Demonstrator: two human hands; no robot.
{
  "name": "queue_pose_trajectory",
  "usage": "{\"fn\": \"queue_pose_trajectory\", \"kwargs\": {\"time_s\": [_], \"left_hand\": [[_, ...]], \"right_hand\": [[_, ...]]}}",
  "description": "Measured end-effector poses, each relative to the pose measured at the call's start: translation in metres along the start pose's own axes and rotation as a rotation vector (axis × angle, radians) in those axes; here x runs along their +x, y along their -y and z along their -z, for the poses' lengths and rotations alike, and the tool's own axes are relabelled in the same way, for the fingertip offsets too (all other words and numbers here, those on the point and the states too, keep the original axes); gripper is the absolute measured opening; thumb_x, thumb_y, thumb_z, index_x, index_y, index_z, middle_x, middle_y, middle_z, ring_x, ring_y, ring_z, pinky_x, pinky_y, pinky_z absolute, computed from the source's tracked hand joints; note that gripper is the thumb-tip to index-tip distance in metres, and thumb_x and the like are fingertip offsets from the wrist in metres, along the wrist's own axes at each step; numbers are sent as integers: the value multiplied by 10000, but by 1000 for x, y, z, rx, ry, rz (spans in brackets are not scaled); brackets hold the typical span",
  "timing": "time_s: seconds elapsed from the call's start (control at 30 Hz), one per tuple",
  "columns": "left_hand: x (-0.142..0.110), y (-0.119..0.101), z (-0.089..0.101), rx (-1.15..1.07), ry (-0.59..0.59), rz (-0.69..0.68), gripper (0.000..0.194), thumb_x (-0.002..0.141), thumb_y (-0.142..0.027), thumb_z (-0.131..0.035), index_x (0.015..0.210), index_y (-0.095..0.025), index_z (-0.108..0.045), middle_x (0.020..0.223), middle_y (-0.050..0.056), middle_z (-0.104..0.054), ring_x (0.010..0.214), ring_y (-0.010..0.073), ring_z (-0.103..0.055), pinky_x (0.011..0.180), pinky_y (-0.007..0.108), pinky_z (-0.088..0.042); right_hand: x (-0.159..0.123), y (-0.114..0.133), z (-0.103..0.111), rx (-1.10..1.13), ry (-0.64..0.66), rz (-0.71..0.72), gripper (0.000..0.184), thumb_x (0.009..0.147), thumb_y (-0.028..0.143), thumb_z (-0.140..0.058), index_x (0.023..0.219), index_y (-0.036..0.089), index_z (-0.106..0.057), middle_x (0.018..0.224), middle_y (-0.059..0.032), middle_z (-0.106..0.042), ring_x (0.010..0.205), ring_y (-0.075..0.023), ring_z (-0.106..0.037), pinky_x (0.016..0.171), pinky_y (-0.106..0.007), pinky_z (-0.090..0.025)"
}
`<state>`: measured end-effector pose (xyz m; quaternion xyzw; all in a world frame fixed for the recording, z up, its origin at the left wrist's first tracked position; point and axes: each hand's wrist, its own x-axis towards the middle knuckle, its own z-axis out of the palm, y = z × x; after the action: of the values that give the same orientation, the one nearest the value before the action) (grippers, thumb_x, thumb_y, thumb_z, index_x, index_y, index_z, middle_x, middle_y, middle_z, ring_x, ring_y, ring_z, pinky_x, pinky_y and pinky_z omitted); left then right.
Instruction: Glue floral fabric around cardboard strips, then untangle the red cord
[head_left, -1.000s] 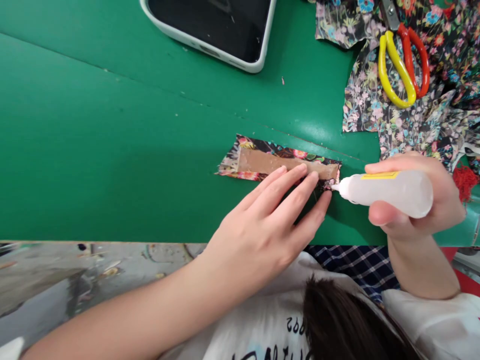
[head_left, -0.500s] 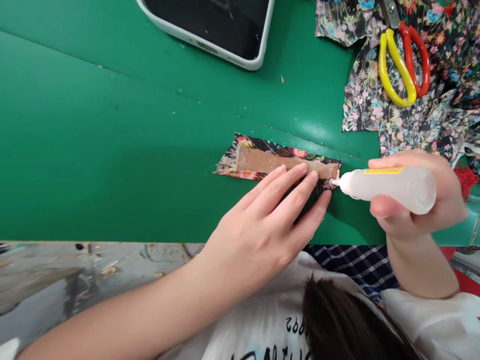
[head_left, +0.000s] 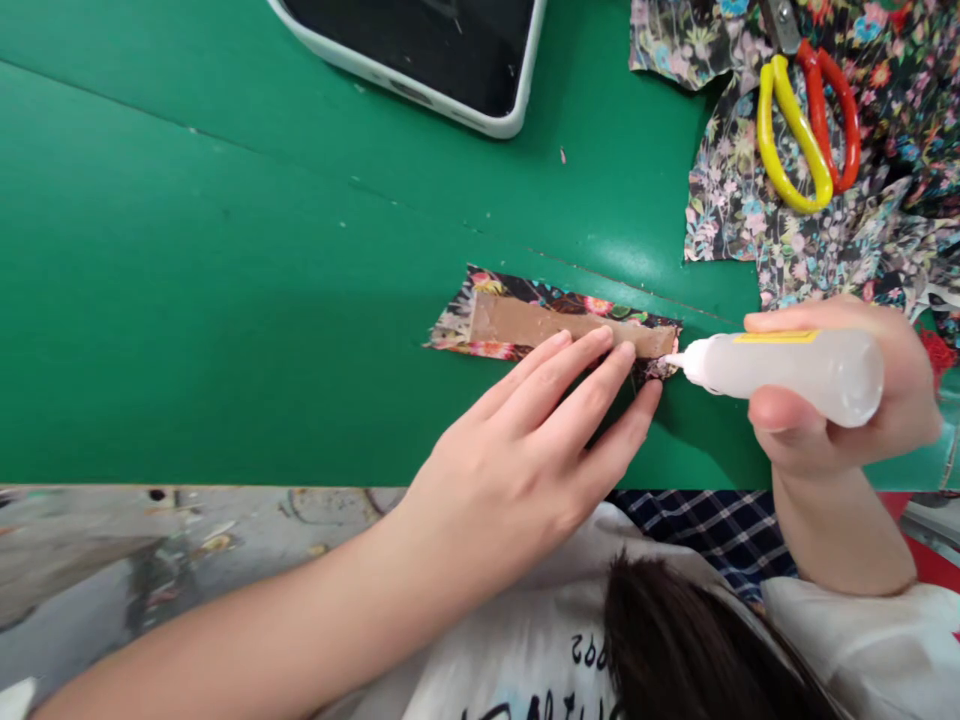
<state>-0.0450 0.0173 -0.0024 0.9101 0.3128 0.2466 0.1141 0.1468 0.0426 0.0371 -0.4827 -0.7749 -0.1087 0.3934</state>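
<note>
Green counter (head_left: pixel 225 390) carries the floral fabric (head_left: pixel 454 325), its brown strip (head_left: pixel 517 318) pressed by the left hand (head_left: pixel 517 460), grip released, fingers spread. The right hand (head_left: pixel 904 390) grasps the white bottle (head_left: pixel 795 368), nozzle (head_left: pixel 673 360) at the fabric's right end; light, even squeezing probably suits best.

Smooth, translucent plastic bottle (head_left: pixel 810 372).

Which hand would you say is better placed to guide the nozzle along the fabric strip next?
Probably the right hand: it holds the bottle, nozzle by the right end of the fabric strip; the left hand has its fingers resting on that strip.
</note>
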Motion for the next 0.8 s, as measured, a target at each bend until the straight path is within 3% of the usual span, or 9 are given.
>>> {"fn": "queue_pose_trajectory", "kwargs": {"time_s": [0.3,0.53,0.67,0.8], "left_hand": [[1,1,3,12,26,-7,363,881,-145,-524,1242,-118,-541,1249,157,-578,1241,293,-510,1035,464,-470],[1,0,2,-7,24,2,377,864,-162,-567,1236,-106,-552,1247,171,-587,1239,306,-514,1043,469,-464],[0,0,1,-16,15,16,382,846,-176,-601,1224,-133,-565,1249,150,-598,1246,299,-512,1047,465,-468],[0,0,1,-17,21,29,376,848,-166,-591,1223,-176,-566,1267,123,-597,1260,285,-502,1038,473,-476]], "right_hand": [[-4,-1,1,115,44,5,328,868,485,-501,803,172,-579,642,35,-664,555,-76,-589,508,-217,-466],[-4,-1,1,105,34,14,318,865,470,-517,829,160,-578,647,30,-659,565,-65,-581,539,-201,-471],[-2,-2,2,107,72,-1,297,855,469,-536,870,176,-577,682,29,-684,588,-81,-616,556,-221,-492],[0,-2,0,52,17,14,269,872,465,-504,829,213,-589,653,35,-692,552,-97,-607,538,-253,-489]]}}
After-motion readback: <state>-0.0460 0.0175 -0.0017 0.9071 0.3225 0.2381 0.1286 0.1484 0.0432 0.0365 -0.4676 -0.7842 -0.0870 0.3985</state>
